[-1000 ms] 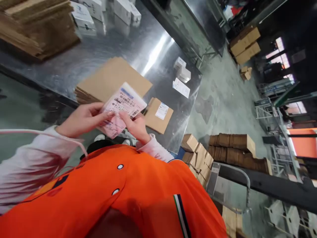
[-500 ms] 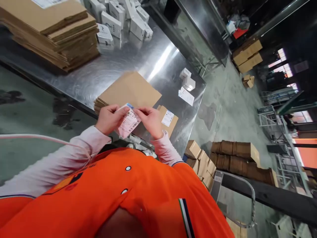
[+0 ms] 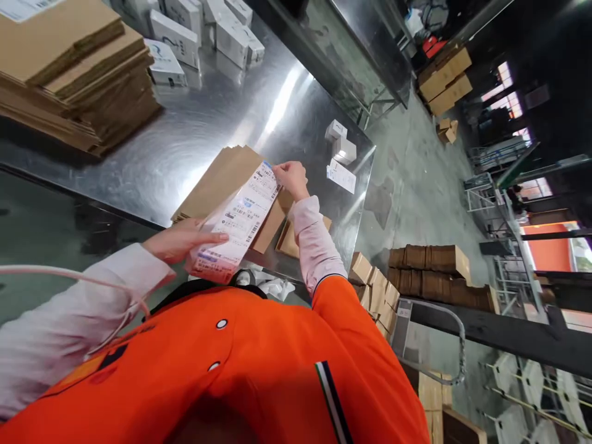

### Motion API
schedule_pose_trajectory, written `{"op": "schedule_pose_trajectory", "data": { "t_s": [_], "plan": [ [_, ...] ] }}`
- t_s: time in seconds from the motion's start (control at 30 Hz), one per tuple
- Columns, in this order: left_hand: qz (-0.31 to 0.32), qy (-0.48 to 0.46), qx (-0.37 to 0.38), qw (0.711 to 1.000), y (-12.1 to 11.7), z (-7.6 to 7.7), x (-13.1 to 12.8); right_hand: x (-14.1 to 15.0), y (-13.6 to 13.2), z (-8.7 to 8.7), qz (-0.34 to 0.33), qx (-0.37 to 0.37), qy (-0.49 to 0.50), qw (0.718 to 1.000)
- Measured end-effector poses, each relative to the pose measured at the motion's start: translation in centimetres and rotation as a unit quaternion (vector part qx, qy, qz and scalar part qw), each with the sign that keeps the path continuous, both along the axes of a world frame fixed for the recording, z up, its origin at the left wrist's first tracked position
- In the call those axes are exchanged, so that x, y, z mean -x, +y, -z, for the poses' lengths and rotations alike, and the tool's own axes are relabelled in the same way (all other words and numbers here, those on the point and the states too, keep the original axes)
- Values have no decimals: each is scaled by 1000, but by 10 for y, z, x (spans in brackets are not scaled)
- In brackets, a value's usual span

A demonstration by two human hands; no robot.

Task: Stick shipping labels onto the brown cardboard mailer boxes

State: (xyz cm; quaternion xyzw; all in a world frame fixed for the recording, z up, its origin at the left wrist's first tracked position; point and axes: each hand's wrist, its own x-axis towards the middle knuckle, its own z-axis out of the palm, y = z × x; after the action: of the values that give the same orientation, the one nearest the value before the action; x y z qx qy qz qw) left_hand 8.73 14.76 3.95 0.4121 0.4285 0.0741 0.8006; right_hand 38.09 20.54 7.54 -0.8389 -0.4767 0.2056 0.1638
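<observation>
A long strip of printed shipping labels point(image 3: 240, 216) stretches between my two hands, over the cardboard mailers. My left hand point(image 3: 187, 239) holds its lower end, thumb on top and the other fingers hidden beneath. At the upper end, my right hand point(image 3: 292, 179) pinches the strip's corner between thumb and fingertips. Under the strip lies a stack of flat brown cardboard mailers point(image 3: 217, 176) near the table's edge. Another cardboard mailer point(image 3: 289, 240) lies partly hidden behind my right forearm.
A tall stack of flat cardboard point(image 3: 92, 92) stands at the left of the metal table point(image 3: 185, 123), beside several white boxes point(image 3: 176, 40). Two small white boxes point(image 3: 345, 150) and a paper slip point(image 3: 341, 176) lie near the right end. Brown cartons point(image 3: 430, 265) stand on the floor.
The label strip has been drawn out to a longer length. My right hand has moved up and away with its end, while my left has shifted down and left.
</observation>
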Motion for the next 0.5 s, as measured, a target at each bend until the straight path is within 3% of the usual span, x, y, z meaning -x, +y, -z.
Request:
{"op": "schedule_pose_trajectory", "data": {
  "t_s": [0.17,0.27,0.37,0.43,0.5],
  "plan": [
    [-9,4,19,1000,6,-1,14,-4,8,16,24,11,-20,999],
    [51,68,30,996,-6,7,39,4,3,20,26,-2,-75,997],
    [106,127,-18,986,-21,10,71,23,-1,28,-71,-25,-137,988],
    [66,130,-59,988,-23,3,85,42,-8,34,-161,-15,-135,978],
    [-20,118,-74,990,-13,-12,83,64,-24,38,-234,-6,-118,965]
  ]
}}
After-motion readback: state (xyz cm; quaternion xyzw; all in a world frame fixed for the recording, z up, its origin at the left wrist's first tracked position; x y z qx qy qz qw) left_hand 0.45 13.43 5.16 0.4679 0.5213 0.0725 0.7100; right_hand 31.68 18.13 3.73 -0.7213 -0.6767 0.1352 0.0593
